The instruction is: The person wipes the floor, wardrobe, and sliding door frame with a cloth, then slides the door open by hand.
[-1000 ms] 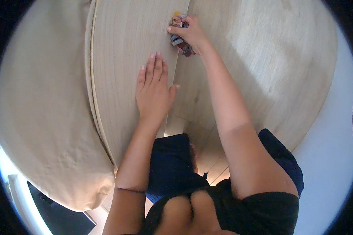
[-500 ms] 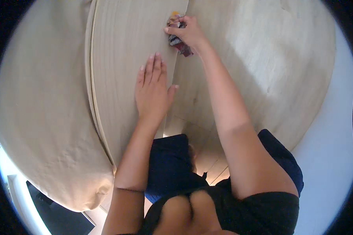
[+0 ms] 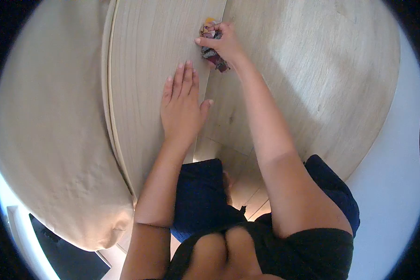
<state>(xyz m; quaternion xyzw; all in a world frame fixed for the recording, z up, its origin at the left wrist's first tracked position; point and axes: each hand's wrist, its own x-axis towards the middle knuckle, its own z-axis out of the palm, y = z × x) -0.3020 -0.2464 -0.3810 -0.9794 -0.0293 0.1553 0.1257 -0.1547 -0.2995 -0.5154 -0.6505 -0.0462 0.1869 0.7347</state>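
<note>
My right hand point(image 3: 225, 44) grips a crumpled, multicoloured cloth point(image 3: 213, 57) at the edge of the light wooden surface point(image 3: 144, 60). The cloth shows yellow, grey and dark red parts, and some of it is hidden under my fingers. Palm down, my left hand point(image 3: 183, 105) lies flat on the same wooden surface, nearer to my body, with its thumb out to the side and nothing held.
A beige padded piece point(image 3: 56, 116) with a piped edge runs along the left side. Wood-look flooring point(image 3: 322, 70) spreads to the right, up to a pale wall point(image 3: 382, 200). A dark flat panel point(image 3: 70, 252) shows at the lower left.
My right hand and the cloth have shifted slightly toward my body along the wooden edge. My left hand has stayed almost where it was.
</note>
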